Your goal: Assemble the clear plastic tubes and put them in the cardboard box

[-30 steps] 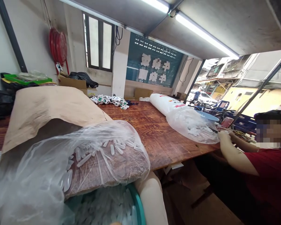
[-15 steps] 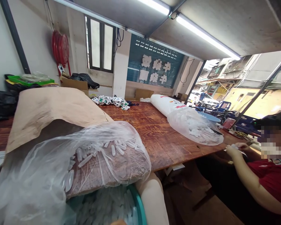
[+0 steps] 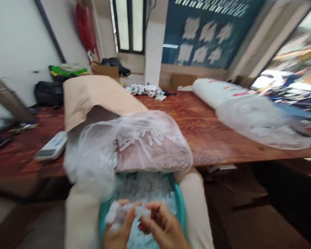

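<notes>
Low in the view, my left hand is closed around several whitish translucent plastic pieces, blurred by motion. My right hand pinches a small translucent plastic piece between thumb and fingers, close to the left fingertips. Both hands are above a teal basin on my lap. Many translucent plastic tubes fill it. Beyond the basin, a clear plastic bag lies open over the table edge, with more small tubes inside its mouth.
A brown paper sack stands behind the bag on the wooden table. A white scale-like device is at the left. White and green pieces are heaped at the back. A large white sack lies at the right.
My view has swung right to left and down, so the co-worker is out of frame. Both my hands have come into view over the basin, holding plastic pieces.
</notes>
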